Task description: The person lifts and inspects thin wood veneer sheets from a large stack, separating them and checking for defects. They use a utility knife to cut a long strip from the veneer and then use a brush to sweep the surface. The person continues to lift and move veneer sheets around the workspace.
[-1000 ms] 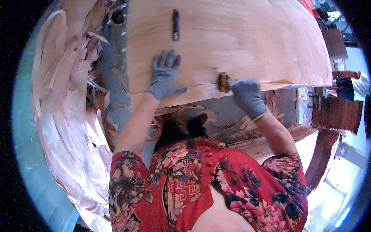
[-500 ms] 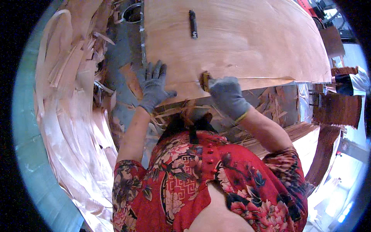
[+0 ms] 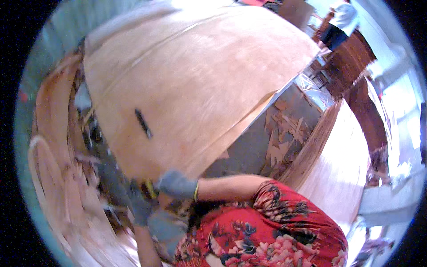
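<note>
A large pale wood veneer sheet point(image 3: 200, 75) lies spread before me, and a dark stick-like tool point(image 3: 143, 123) rests on its near left part. My right hand point(image 3: 178, 184), in a grey glove, is at the sheet's near corner, closed on a small yellow-and-dark tool point(image 3: 150, 190) whose kind is blurred. Close beside it is my left hand point(image 3: 140, 205), also gloved in grey. Motion smears its fingers, so their pose and any hold are unclear.
Loose veneer strips point(image 3: 58, 178) are heaped along the left. Torn veneer scraps point(image 3: 284, 129) litter the floor beyond my right arm. A veneer stack point(image 3: 331, 155) stands at the right, with brown stacked sheets point(image 3: 349, 62) behind it. Another person point(image 3: 340, 24) stands far right.
The view has swung to the right. My right hand, with the small tool, has come over to the left hand at the sheet's near left corner. The dark stick-like tool still lies on the sheet.
</note>
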A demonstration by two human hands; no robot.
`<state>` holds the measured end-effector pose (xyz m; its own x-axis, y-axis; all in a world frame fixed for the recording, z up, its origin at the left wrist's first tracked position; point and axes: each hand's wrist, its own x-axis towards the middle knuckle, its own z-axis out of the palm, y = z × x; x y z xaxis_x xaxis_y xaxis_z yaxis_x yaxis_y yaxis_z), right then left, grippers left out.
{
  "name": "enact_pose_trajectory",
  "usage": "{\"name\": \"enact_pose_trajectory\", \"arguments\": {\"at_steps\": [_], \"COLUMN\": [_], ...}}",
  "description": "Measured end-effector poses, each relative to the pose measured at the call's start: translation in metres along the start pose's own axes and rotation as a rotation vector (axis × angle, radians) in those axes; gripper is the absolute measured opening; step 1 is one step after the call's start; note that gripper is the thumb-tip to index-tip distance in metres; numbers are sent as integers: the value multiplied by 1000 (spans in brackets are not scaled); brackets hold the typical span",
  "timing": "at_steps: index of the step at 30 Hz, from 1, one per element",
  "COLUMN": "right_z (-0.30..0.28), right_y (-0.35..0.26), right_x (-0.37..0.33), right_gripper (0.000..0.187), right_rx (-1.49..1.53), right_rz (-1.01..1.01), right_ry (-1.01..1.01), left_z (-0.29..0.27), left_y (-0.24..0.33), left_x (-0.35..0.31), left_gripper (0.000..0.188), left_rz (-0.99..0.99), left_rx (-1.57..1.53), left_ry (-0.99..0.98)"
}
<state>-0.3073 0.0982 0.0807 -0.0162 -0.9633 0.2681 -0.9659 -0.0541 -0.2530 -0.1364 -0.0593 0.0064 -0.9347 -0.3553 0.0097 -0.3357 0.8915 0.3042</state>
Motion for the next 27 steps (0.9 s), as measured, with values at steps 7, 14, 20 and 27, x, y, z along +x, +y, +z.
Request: {"name": "enact_pose_trajectory", "arguments": {"at_steps": [7,14,20,27], "right_z": [30,-60,-163,-34], "right_y": [39,158,206,160], "right_x": [-28,-135,-198,-79], "right_gripper": [7,12,16,39], "right_rx": [61,192,-681,377], "right_rz": [18,380,874,853], "right_ry": [-37,-107,-427,445], "left_z": [13,14,8,11], "left_y": [-5,-9,-9,-10], "left_x": [7,-6,-13,0], "left_gripper": [109,118,129,126], "left_rz": [-64,-125,-266,-83], "left_rx": [-164,-284,-685,-204], "left_ry": [-116,-159,-197,-308]}}
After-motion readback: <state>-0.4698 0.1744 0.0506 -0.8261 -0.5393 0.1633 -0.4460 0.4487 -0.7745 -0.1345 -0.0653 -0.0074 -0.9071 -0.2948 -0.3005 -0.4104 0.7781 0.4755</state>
